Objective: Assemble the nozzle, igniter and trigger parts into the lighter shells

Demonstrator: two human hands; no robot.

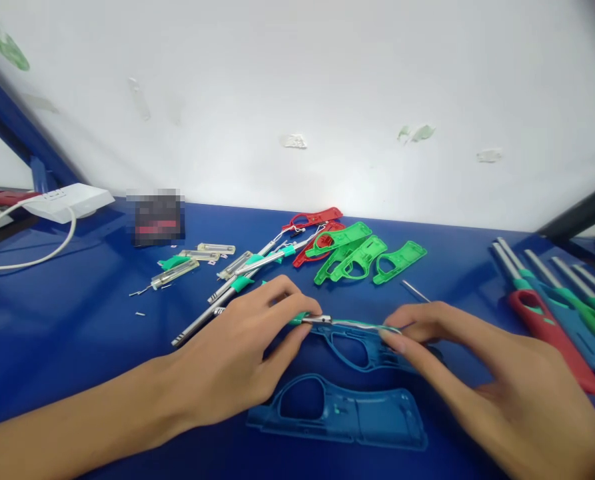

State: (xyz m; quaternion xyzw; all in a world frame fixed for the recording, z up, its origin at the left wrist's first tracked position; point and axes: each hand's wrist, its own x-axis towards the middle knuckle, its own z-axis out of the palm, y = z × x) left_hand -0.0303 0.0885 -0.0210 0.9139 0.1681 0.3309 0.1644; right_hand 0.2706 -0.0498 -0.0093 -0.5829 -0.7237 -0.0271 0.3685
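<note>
My left hand point(257, 340) pinches a metal lighter tube point(320, 320) with a green piece at its end. From the tube, thin green and white wires point(360, 325) run across to my right hand point(457, 360), whose thumb and forefinger are closed on them. Below the wires lies a blue lighter shell half point(372, 350), partly covered by my right fingers. Closer to me, a second blue shell half point(347, 417) rests inner side up on the blue table, its left end close to my left hand.
Several metal tubes with wires point(250, 270) lie left of centre, beside clear fuel tanks point(174, 273). Behind are red shell halves point(322, 217) and green shell halves point(360, 257). Several assembled lighters point(552, 333) lie at right. A white power strip point(70, 202) with a cable stands far left.
</note>
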